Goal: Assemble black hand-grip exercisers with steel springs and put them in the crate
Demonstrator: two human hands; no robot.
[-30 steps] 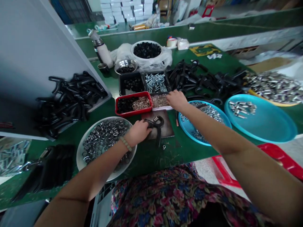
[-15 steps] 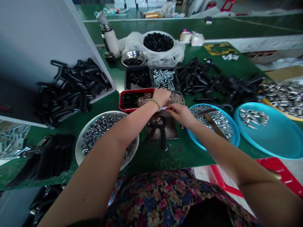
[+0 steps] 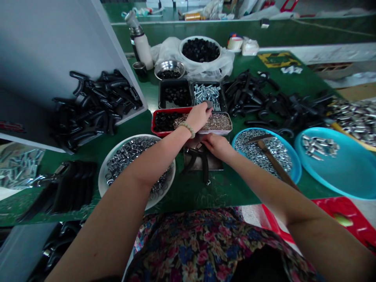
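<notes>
Green factory table (image 3: 226, 194): the left hand (image 3: 199, 117) pinches a small grey piece (image 3: 208, 104) (light, easily dropped) above a parts tray (image 3: 230, 125); the right hand (image 3: 217, 147) lies loosely curled by a black plier-like tool (image 3: 205, 168), its grip unclear.

A metal tray (image 3: 216, 133) blocks the right hand (image 3: 219, 147) ahead.

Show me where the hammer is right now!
In the head view, the hammer lies on silver nuts in the blue tray, just right of the right hand.

Red tray (image 3: 152, 124), blu tray (image 3: 329, 184), floral cloth (image 3: 202, 250)
</notes>
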